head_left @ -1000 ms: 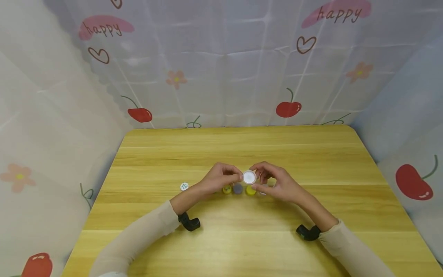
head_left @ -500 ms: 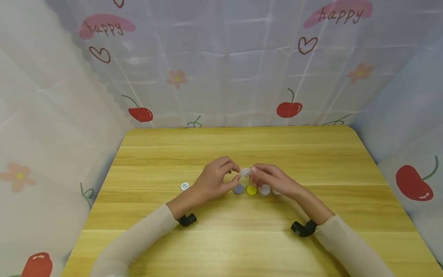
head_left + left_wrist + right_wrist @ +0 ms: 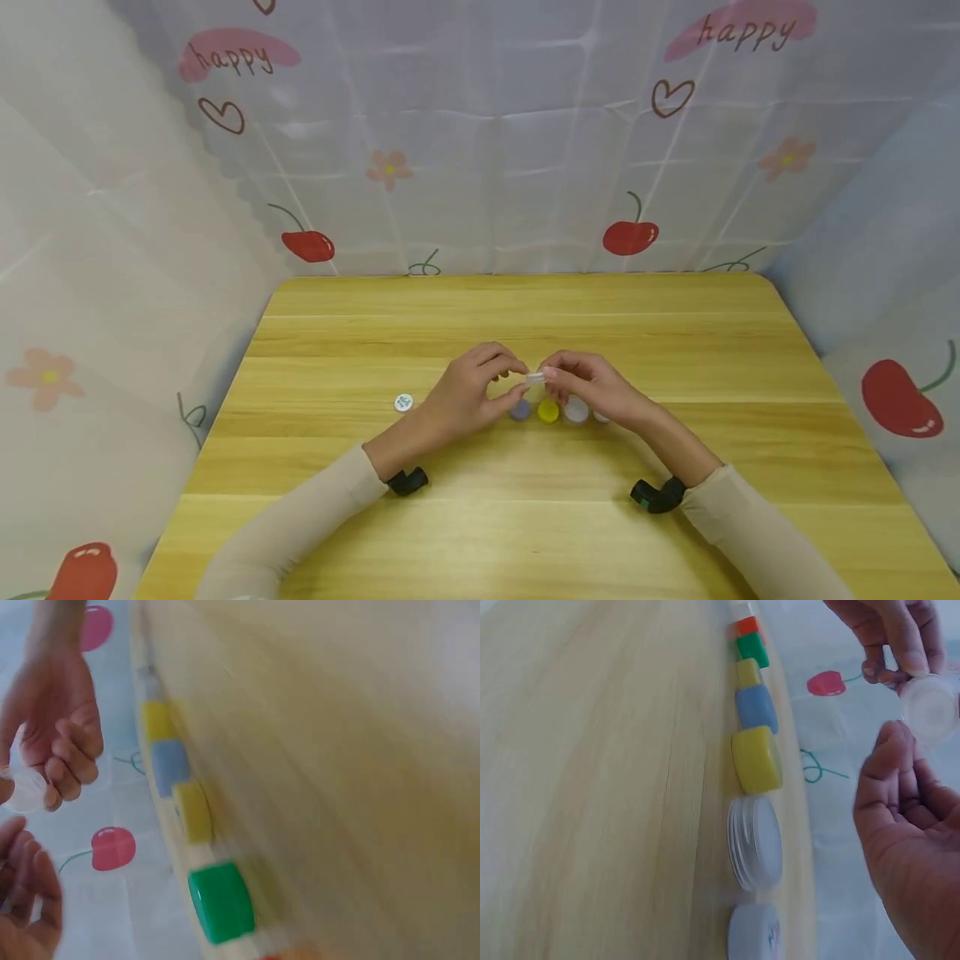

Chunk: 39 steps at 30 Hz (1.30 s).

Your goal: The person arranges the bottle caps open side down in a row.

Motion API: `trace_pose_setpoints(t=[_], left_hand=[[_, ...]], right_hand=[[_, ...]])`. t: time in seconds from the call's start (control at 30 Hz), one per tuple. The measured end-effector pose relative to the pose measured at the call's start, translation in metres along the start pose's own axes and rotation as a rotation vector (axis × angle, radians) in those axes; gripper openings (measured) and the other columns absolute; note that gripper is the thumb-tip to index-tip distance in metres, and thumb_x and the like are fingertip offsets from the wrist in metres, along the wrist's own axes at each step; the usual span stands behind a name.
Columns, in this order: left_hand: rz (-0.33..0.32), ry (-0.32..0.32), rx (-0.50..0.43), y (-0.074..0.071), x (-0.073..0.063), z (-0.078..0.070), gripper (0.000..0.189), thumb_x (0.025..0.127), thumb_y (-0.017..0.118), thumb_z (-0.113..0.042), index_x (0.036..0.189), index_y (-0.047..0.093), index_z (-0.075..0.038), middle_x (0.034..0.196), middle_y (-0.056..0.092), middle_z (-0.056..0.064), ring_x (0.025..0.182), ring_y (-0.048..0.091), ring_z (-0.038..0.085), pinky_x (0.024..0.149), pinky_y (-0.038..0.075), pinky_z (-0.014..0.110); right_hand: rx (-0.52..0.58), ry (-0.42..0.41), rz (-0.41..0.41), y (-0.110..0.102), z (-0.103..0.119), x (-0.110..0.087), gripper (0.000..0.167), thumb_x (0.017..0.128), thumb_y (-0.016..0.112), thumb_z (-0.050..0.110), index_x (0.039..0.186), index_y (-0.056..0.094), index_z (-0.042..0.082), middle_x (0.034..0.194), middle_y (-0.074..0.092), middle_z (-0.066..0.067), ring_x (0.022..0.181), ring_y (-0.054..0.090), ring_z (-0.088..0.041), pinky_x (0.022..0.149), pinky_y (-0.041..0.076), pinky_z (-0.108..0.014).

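A small clear round plastic lid (image 3: 536, 377) is held up between both hands above the table, seen nearly edge-on in the head view. My left hand (image 3: 480, 385) pinches its left edge with thumb and fingertips. On the other side, my right hand (image 3: 592, 385) grips the lid between thumb and curled fingers. The right wrist view shows the round face of the lid (image 3: 931, 709) between the two hands. Below them stands a row of caps: a blue cap (image 3: 756, 709), a yellow cap (image 3: 757, 760), a clear ridged cap (image 3: 756, 844) and a white cap (image 3: 754, 934).
Farther left along the row are a smaller yellow cap (image 3: 193, 812), a green cap (image 3: 221, 902), a red cap (image 3: 748, 627) and a white cap with a printed pattern (image 3: 403, 403). The wooden table (image 3: 510, 517) meets a printed curtain (image 3: 480, 192) at its back edge.
The clear lid has turned from facing the head camera to nearly edge-on. My left fingers have spread around its edge, and my right thumb has shifted onto it.
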<state>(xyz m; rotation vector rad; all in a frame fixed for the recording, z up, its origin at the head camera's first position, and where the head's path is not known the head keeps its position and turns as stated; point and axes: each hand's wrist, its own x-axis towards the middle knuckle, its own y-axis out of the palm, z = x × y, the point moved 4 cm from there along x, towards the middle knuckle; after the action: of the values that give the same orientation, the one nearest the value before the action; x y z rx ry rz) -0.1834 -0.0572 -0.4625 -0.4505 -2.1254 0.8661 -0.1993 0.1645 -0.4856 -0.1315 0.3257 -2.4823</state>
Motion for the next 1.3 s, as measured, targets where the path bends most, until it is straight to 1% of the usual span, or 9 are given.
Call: trace_pose_setpoints(t=[0.1,0.17,0.3,0.47,0.63,0.77,1.0,1.1,1.3], left_hand=[[0.041,-0.241,-0.308,0.003,-0.004,0.009,0.026,0.098,0.082,-0.027,0.121,0.077,-0.015,0.118,0.071,0.002,0.097,0.066,0.013,0.084,0.061,0.025],[0.044,-0.341,-0.445,0.004,-0.007,0.013,0.029,0.097,0.083,-0.027,0.124,0.078,-0.016,0.119,0.071,0.003,0.099,0.066,0.014,0.086,0.062,0.029],[0.046,-0.37,-0.534,0.006,-0.007,0.015,0.03,0.096,0.084,-0.023,0.125,0.078,-0.019,0.119,0.071,0.0,0.102,0.067,0.018,0.088,0.063,0.032],[0.052,-0.342,-0.546,0.011,-0.005,0.012,0.029,0.095,0.086,-0.023,0.123,0.078,-0.022,0.118,0.071,0.0,0.101,0.067,0.017,0.088,0.063,0.031],[0.067,-0.281,-0.484,0.018,-0.001,0.005,0.029,0.094,0.086,-0.023,0.123,0.079,-0.02,0.117,0.072,0.003,0.1,0.067,0.015,0.088,0.061,0.032],[0.113,-0.184,-0.396,0.027,0.006,-0.002,0.029,0.096,0.085,-0.025,0.123,0.079,-0.019,0.116,0.072,0.003,0.1,0.067,0.015,0.087,0.061,0.033],[0.221,0.011,-0.065,0.049,0.029,-0.021,0.035,0.097,0.082,-0.041,0.126,0.077,-0.023,0.123,0.071,-0.005,0.115,0.065,0.012,0.096,0.058,0.028],[0.261,-0.015,0.036,0.065,0.036,-0.025,0.034,0.098,0.078,-0.048,0.125,0.076,-0.027,0.128,0.068,-0.01,0.122,0.062,0.009,0.101,0.056,0.026],[0.361,-0.14,0.117,0.107,0.056,-0.037,0.03,0.098,0.077,-0.05,0.121,0.077,-0.029,0.135,0.062,-0.012,0.123,0.058,0.01,0.1,0.054,0.025]], right_hand=[[-0.111,-0.082,-0.094,0.003,0.007,-0.006,0.014,0.11,0.064,0.016,0.121,0.07,0.011,0.104,0.07,-0.01,0.085,0.065,-0.025,0.078,0.059,-0.03],[-0.199,-0.17,-0.144,0.005,0.011,-0.009,0.017,0.104,0.072,0.012,0.121,0.07,0.014,0.105,0.07,-0.004,0.087,0.066,-0.017,0.079,0.059,-0.028],[-0.322,-0.32,-0.208,0.008,0.017,-0.014,0.03,0.096,0.079,0.003,0.122,0.07,0.016,0.104,0.068,0.003,0.087,0.064,-0.009,0.077,0.06,-0.029],[-0.36,-0.359,-0.238,0.007,0.018,-0.018,0.034,0.094,0.081,0.002,0.123,0.07,0.015,0.106,0.068,0.005,0.089,0.063,-0.006,0.078,0.06,-0.029],[-0.398,-0.358,-0.257,0.003,0.016,-0.027,0.037,0.09,0.085,0.002,0.122,0.071,0.015,0.106,0.07,0.005,0.089,0.064,-0.007,0.079,0.058,-0.023],[-0.457,-0.348,-0.267,-0.006,0.016,-0.041,0.042,0.083,0.092,0.004,0.119,0.073,0.018,0.105,0.07,0.008,0.088,0.065,-0.011,0.078,0.058,-0.024],[-0.639,-0.271,-0.21,-0.027,0.018,-0.067,0.044,0.078,0.098,0.016,0.115,0.073,0.02,0.094,0.068,0.004,0.082,0.063,-0.015,0.071,0.056,-0.028],[-0.72,-0.199,-0.174,-0.036,0.017,-0.073,0.041,0.08,0.097,0.02,0.114,0.074,0.019,0.093,0.068,0.005,0.082,0.063,-0.013,0.071,0.058,-0.029],[-0.838,-0.016,-0.112,-0.055,0.002,-0.087,0.035,0.086,0.093,0.026,0.114,0.074,0.017,0.097,0.066,0.011,0.086,0.062,-0.006,0.075,0.058,-0.027]])
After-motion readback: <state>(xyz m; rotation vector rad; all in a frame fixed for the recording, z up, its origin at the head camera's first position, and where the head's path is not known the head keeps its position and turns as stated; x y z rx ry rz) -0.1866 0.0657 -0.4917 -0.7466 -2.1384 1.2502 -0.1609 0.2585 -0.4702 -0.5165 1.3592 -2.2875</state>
